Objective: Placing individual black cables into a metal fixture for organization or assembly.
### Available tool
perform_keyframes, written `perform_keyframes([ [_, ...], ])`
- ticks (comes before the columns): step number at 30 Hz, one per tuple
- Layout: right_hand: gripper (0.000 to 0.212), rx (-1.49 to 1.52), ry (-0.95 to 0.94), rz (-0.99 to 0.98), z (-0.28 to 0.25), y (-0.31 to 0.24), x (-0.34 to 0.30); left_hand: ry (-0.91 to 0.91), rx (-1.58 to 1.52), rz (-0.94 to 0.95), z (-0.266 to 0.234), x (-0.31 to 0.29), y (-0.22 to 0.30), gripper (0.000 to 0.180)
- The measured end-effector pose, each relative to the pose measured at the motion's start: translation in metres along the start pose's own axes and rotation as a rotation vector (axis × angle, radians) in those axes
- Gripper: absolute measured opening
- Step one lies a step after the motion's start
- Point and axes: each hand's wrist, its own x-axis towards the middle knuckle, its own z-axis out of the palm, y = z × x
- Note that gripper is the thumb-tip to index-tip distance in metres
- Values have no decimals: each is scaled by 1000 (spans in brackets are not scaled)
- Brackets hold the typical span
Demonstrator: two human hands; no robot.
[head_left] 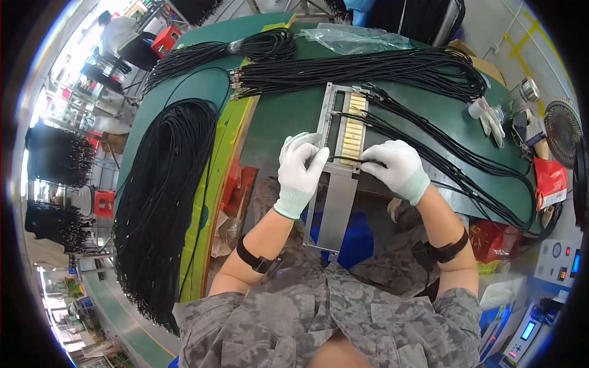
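In front of me lies a narrow metal fixture (326, 116) with a row of cream-yellow blocks (353, 132) along its right side. A thin black cable (345, 158) crosses the near end of the row. My right hand (397, 165), in a white glove, pinches this cable just right of the blocks. My left hand (299, 167), gloved too, is at the fixture's left rail, its thumb near the cable's left end. The left thumb and fingers are apart. More black cables (417, 144) reach the blocks farther up and trail off to the right.
Black cable bundles lie on the green table (276, 122): one at the left (165, 184), another across the back (368, 70). A yellow-green strip (230, 135) borders the left part. Clear plastic bags (356, 40) lie at the back. A small fan (561, 122) and red packet (550, 178) are at right.
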Motion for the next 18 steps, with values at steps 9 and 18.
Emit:
perform_keyframes([
  [9,8,-246,-25,-94,12,12,2,-20,110,-54,-4,-11,-6,18],
  [18,13,-416,-47,-149,17,14,6,-23,98,-18,-7,-14,-10,20],
])
